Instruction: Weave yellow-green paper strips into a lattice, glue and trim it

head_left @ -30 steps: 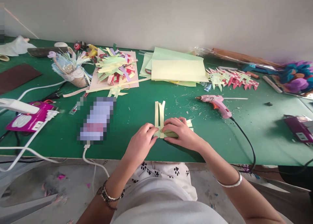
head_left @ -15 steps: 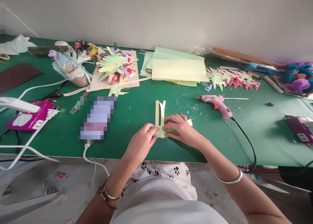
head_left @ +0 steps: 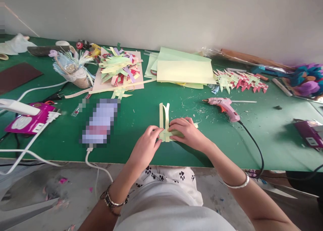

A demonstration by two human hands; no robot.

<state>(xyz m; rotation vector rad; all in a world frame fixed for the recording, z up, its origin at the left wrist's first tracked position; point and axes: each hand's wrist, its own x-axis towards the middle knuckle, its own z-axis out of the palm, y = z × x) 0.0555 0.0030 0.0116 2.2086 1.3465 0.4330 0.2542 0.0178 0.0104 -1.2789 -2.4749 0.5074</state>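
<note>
Woven pale yellow and green paper strips (head_left: pixel 165 134) lie on the green table near its front edge. Two yellow ends point away from me, and green ends run to the right beneath my fingers. My left hand (head_left: pixel 147 141) pinches the left edge of the weave between thumb and fingers. From the other side, my right hand (head_left: pixel 185 131) grips the strips, its fingers bent over them and partly hiding them. To the right rests a pink hot glue gun (head_left: pixel 223 106) with its cord trailing off the table edge.
A phone (head_left: pixel 101 121) on a white cable lies left. Behind are a pile of cut paper strips (head_left: pixel 119 67), stacked paper sheets (head_left: pixel 185 71) and red-and-white woven paper pieces (head_left: pixel 248 81). Purple power strips (head_left: pixel 32 118) and a decorated pot (head_left: pixel 80 77) also stand on the table (head_left: pixel 136 113).
My left hand has shifted very slightly left and up, showing a bit more of the woven centre. The right hand stays on the strips, nearly still.
</note>
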